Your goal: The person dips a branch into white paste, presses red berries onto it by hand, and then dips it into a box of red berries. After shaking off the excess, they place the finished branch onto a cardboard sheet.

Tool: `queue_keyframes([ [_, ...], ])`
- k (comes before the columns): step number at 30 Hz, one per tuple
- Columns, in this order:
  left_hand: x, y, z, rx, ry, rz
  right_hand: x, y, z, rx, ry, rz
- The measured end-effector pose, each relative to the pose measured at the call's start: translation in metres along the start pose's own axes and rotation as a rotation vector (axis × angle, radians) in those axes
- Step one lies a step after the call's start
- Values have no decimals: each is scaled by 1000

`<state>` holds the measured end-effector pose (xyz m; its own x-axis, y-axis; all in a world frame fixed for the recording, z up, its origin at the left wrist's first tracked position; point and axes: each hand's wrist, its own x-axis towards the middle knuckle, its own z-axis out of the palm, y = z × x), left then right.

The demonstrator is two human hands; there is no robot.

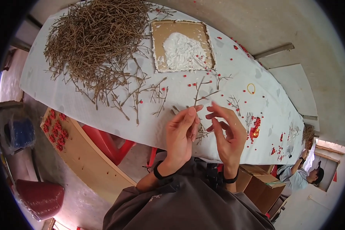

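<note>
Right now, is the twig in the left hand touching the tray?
Apart. The head view shows a strip of white table between the upper tips of the twig in the left hand and the near edge of the tray.

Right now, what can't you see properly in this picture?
In the head view:
Branched twig: lower end hidden by the left hand.
Tray: floor partly hidden under white paste.
Twig pile: top cut off by the upper edge.
Distant person: too small to tell what they hold.
</note>
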<state>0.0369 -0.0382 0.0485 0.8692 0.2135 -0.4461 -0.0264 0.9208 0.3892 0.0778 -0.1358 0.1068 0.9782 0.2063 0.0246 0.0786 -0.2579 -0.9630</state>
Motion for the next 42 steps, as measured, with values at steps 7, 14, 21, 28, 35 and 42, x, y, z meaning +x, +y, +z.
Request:
queue_keyframes([
  [7, -4, -12, -8, 19, -118, 15, -7, 3, 7, -126, 27, -190],
  [14, -12, 7, -14, 247, -171, 25, -8, -1, 2, 131, 8, 100],
  [21, -11, 50, -2, 616, -200, 186, -9, -9, -1, -268, 15, -226],
  [28, 1, 33, 9, 669, -213, 331, -14, -7, -3, -196, 1, -111],
  [35, 11, 24, 16, 756, -117, 390, -12, 5, -8, -219, 72, -177],
  [42, 23, 29, 14, 678, -103, 383, 11, 6, -4, -376, 96, -368],
])
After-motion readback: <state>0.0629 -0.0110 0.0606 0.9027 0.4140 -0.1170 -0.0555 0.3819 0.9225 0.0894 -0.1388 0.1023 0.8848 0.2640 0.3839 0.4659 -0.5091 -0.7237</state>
